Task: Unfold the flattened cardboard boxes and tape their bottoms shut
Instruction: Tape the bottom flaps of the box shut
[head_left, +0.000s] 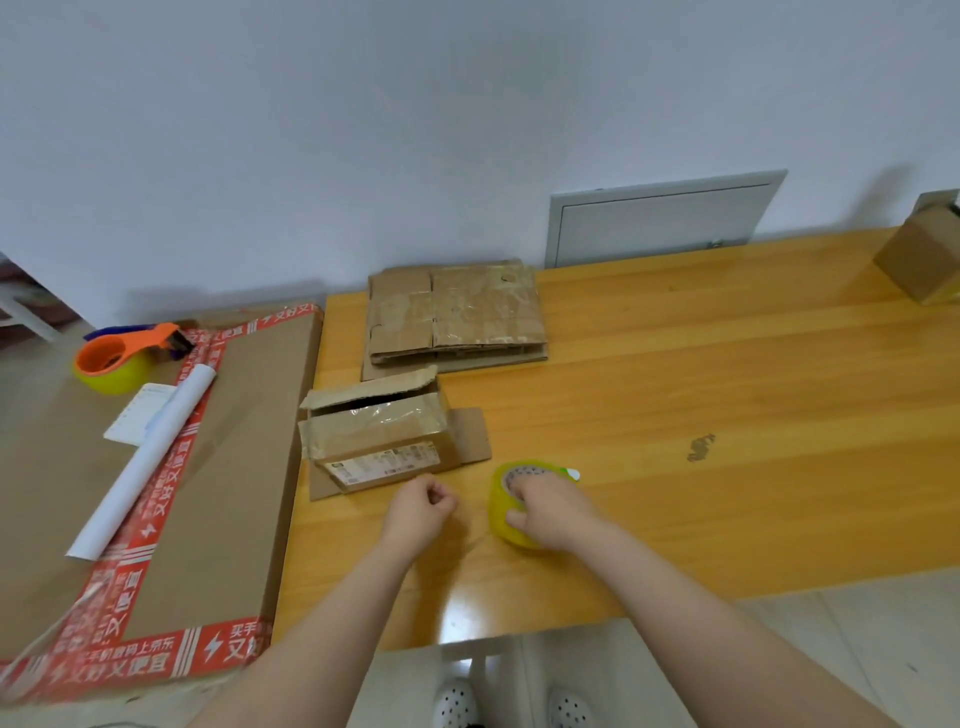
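A small unfolded cardboard box (379, 441) lies on its side on the wooden table (701, 395), its flaps spread and a shipping label facing me. Behind it sits a stack of flattened cardboard boxes (457, 312). My right hand (553, 512) grips a yellow roll of tape (501, 512) that stands on the table just right of the box. My left hand (421, 512) hovers in front of the box with its fingertips pinched together. A faint clear strip of tape seems to run from the roll to those fingers.
A large flat carton (234, 467) edged with red printed tape lies to the left, carrying an orange tape dispenser (122, 358), a white paper roll (150, 457) and a slip of paper. Another cardboard box (924, 254) stands at the far right. A wall panel (660, 218) is behind the table.
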